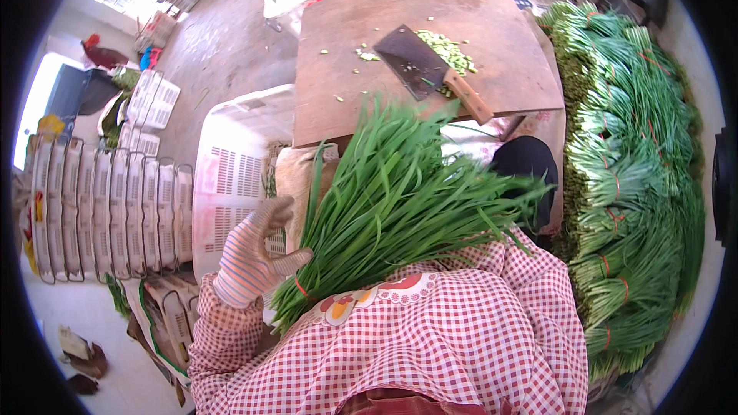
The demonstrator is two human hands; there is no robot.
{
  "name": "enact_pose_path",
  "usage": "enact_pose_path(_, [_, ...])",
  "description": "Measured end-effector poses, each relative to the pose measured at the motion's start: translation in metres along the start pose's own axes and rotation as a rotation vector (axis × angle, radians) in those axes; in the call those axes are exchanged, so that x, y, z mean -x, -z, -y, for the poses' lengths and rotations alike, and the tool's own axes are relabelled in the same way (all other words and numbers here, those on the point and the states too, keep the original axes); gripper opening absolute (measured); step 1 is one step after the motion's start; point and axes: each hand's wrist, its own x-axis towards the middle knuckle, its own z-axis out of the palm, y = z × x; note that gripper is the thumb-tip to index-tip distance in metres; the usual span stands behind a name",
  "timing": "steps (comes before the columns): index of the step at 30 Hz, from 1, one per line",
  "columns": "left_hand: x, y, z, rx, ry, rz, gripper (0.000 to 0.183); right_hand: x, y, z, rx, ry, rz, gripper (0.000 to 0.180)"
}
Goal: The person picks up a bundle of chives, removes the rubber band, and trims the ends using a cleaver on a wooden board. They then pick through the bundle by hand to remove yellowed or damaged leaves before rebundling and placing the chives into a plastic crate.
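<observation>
A large bunch of green Chinese chives (392,184) lies slantwise across my front, its leaf tips fanned out and slightly blurred. A red band (301,287) circles it near the stem ends at lower left. My left hand (259,253), in a striped knit glove, is beside the stems with its fingers spread. The thumb reaches to the bunch's edge; whether it touches is unclear. My right hand is out of sight, and the right sleeve (530,271) ends behind the leaves. Beyond the leaves, a cleaver (412,60) with a wooden handle lies on a wooden board (357,17).
Chopped pale stem pieces (447,49) lie around the cleaver. Banded chive bunches (628,184) are piled along the right wall. A white plastic crate (230,184) stands at my left, near stacked crates (109,213). A tan cloth (297,176) hangs near the board's edge.
</observation>
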Motion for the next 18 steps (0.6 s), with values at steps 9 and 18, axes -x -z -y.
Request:
enact_pose_path(9, [-0.094, -0.041, 0.031, -0.078, -0.423, 0.217, 0.139, 0.026, 0.018, 0.014, 0.184, 0.135, -0.007, 0.059])
enact_pose_path(18, [-0.053, -0.043, 0.055, 0.915, 0.144, 0.049, 0.092, 0.032, 0.022, 0.013, 0.497, 0.238, 0.367, 0.060])
